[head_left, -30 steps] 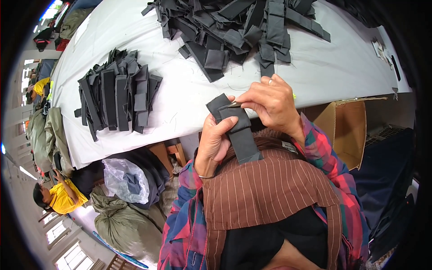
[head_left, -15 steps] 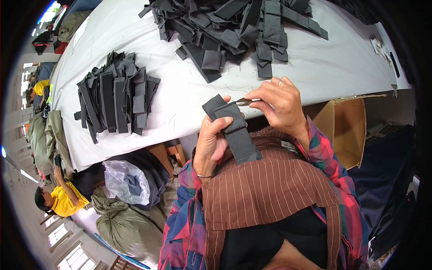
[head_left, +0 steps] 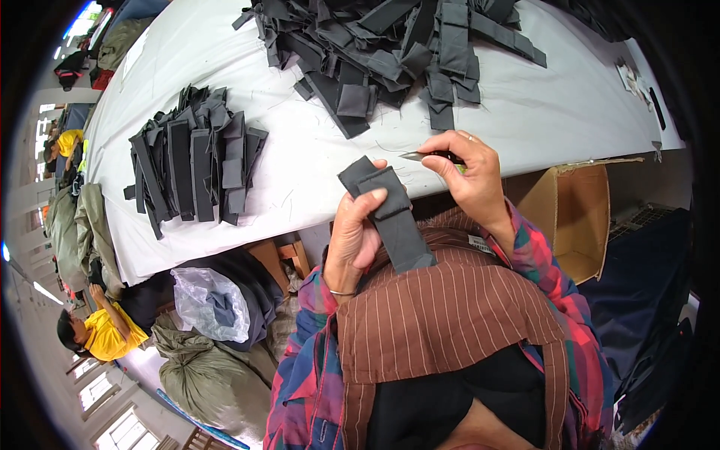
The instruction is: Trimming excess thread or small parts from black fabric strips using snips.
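My left hand (head_left: 355, 238) is closed on a dark grey fabric strip (head_left: 401, 234) that has a folded, stitched piece at its upper end. My thumb presses on the fold, and the strip's lower end reaches down to the brown striped apron (head_left: 450, 322). In my right hand (head_left: 472, 174) is a pair of small thread snips (head_left: 414, 156), gripped between thumb and fingers. Their pointed tip is toward the strip, a short gap away from it. Part of the snips is hidden in my palm.
On the white-covered table (head_left: 300, 184) lie a stacked bundle of dark strips (head_left: 191, 161) at left and a larger loose heap (head_left: 375, 56) at the back. A cardboard box (head_left: 577, 217) stands right, a clear plastic bag (head_left: 211, 304) left. Someone in yellow (head_left: 112, 334) is farther left.
My right hand has drawn the snips away from the strip's folded edge, slightly up and to the right. The left hand and the strip have barely moved.
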A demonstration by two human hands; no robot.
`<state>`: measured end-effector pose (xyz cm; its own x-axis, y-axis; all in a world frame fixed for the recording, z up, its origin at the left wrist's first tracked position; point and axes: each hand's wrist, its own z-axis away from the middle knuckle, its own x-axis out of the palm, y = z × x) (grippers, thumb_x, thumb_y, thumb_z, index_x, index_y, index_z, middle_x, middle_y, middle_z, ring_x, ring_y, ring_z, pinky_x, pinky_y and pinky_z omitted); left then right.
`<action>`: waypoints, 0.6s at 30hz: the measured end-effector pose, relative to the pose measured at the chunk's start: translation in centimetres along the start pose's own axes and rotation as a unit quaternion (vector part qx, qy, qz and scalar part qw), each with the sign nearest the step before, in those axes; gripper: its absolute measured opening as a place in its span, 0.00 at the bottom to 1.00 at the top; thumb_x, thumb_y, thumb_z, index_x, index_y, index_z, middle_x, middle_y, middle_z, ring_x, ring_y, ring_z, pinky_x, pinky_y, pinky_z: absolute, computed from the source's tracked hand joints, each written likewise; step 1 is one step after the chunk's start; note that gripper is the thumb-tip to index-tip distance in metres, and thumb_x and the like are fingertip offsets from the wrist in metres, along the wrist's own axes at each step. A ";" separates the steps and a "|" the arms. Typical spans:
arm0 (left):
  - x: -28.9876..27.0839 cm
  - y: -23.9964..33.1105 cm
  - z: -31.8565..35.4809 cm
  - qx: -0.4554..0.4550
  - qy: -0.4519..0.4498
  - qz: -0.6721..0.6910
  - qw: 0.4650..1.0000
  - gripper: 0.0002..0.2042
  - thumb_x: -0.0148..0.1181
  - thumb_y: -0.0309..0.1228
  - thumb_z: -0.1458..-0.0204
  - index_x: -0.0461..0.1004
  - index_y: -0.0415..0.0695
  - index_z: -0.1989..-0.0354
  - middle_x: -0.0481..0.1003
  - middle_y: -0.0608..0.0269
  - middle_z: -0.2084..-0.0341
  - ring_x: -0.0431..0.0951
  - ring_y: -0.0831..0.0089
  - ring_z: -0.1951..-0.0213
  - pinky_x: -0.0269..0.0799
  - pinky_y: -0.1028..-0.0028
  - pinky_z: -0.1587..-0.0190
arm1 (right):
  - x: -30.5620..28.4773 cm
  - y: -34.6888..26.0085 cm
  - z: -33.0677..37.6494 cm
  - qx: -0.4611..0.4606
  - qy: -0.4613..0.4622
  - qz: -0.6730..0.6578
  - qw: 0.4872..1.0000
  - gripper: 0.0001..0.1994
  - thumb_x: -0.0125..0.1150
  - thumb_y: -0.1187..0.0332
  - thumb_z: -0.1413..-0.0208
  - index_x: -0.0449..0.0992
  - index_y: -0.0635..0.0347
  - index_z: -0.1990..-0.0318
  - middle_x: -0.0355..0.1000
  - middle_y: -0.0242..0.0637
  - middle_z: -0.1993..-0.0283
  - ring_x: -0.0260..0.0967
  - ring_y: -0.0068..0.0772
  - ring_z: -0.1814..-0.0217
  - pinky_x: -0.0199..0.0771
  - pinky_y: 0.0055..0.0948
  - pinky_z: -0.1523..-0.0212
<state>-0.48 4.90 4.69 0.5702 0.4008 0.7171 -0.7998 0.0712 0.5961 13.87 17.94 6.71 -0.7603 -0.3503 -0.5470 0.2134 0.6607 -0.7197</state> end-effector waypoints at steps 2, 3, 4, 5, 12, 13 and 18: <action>0.2 -0.1 0.0 -0.015 0.013 0.123 0.992 0.20 0.48 0.34 0.43 0.60 0.37 0.44 0.69 0.52 0.54 0.74 0.63 0.54 0.74 0.60 0.53 | -0.1 -0.8 -0.2 0.116 -0.045 -0.174 0.977 0.12 0.69 0.65 0.62 0.77 0.55 0.68 0.75 0.31 0.67 0.68 0.34 0.70 0.65 0.28 0.63; 0.4 0.1 0.0 -0.015 0.013 0.123 0.992 0.20 0.48 0.34 0.43 0.60 0.37 0.44 0.69 0.52 0.54 0.74 0.63 0.54 0.74 0.60 0.53 | -0.2 -1.4 -0.2 0.117 -0.045 -0.173 0.977 0.12 0.69 0.65 0.62 0.77 0.55 0.68 0.75 0.31 0.67 0.68 0.34 0.70 0.65 0.28 0.63; 0.7 0.3 -0.1 -0.021 -0.020 0.144 0.989 0.20 0.46 0.36 0.41 0.61 0.37 0.44 0.70 0.54 0.54 0.73 0.65 0.52 0.71 0.63 0.50 | -0.2 -2.1 -0.3 0.051 -0.081 -0.129 0.987 0.13 0.70 0.65 0.63 0.77 0.55 0.67 0.76 0.32 0.66 0.69 0.35 0.69 0.67 0.29 0.63; 0.8 0.4 -0.1 -0.026 -0.053 0.164 0.985 0.20 0.44 0.39 0.39 0.61 0.38 0.44 0.70 0.56 0.53 0.72 0.67 0.51 0.69 0.67 0.47 | -0.1 -2.5 -0.4 -0.014 -0.116 -0.084 0.990 0.14 0.70 0.64 0.64 0.77 0.55 0.67 0.76 0.33 0.64 0.70 0.35 0.68 0.68 0.29 0.63; -0.3 -0.5 0.2 -0.051 -0.022 0.124 0.991 0.19 0.43 0.39 0.38 0.63 0.38 0.46 0.71 0.53 0.56 0.73 0.65 0.54 0.73 0.67 0.52 | 1.0 -1.1 0.1 0.087 -0.048 -0.150 0.984 0.06 0.62 0.71 0.52 0.74 0.62 0.69 0.71 0.33 0.74 0.67 0.27 0.72 0.66 0.25 0.69; -0.4 -0.4 0.2 -0.063 -0.070 0.109 0.990 0.18 0.44 0.39 0.38 0.64 0.37 0.48 0.72 0.53 0.58 0.74 0.65 0.56 0.74 0.68 0.55 | 0.8 -1.1 -0.2 0.162 -0.022 -0.242 0.956 0.04 0.60 0.73 0.48 0.73 0.64 0.69 0.69 0.31 0.75 0.65 0.21 0.72 0.64 0.23 0.69; -1.3 -1.5 0.5 -0.083 -0.059 0.053 0.993 0.22 0.51 0.40 0.42 0.60 0.38 0.44 0.70 0.49 0.56 0.74 0.59 0.55 0.77 0.66 0.55 | 0.7 -0.1 0.0 0.179 -0.015 -0.339 0.924 0.03 0.57 0.75 0.46 0.71 0.66 0.66 0.67 0.30 0.56 0.61 0.15 0.63 0.63 0.17 0.62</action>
<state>0.09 3.83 2.98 0.4910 0.3053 0.8159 -0.8710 0.1869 0.4542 13.30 17.63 6.36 -0.7774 -0.6249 0.0725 -0.1110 0.0228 -0.9936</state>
